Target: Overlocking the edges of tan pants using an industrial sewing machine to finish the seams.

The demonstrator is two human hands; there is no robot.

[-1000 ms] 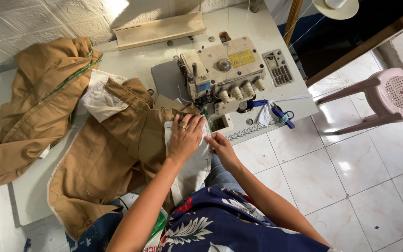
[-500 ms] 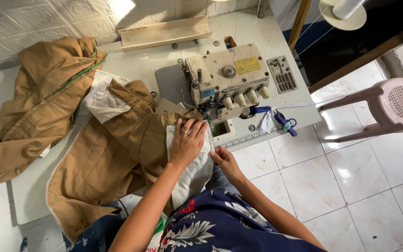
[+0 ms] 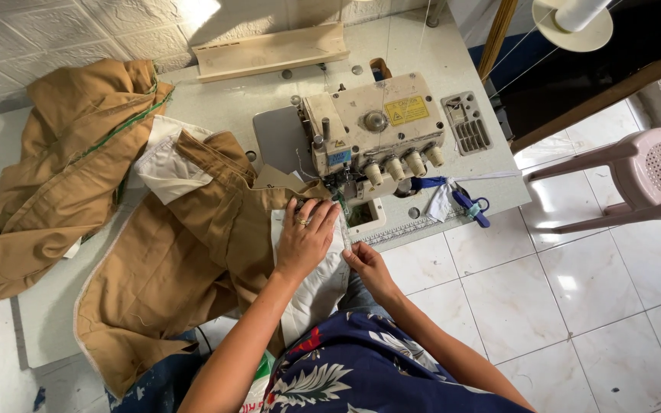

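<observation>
The left hand (image 3: 305, 239) lies flat in the middle of the frame, fingers (image 3: 321, 218) spread and pressing down on a white cloth piece (image 3: 317, 284) that sits on the brown garment (image 3: 185, 260). The fingertips are very close to the needle part of the sewing machine (image 3: 372, 141), which stands just above them in the frame. The right hand (image 3: 367, 265) is just beside and lower right, its fingers pressed together and pinching the edge of the white cloth near the front edge of the surface (image 3: 453, 53). The big worry is the left fingertips: if they slide up any more with the cloth, the needle or the little knife could catch them. If the right hand pulls harder than the left hand pushes, the cloth edge could go in crooked and the seam would wobble. The white piece could also slip off the brown one, since only a flat hand holds them together. A lot of brown cloth hangs off the lower left of the surface, and its weight could drag the work sideways. Another brown pile (image 3: 63, 176) lies in the upper left, well apart, so it looks like no trouble
</observation>
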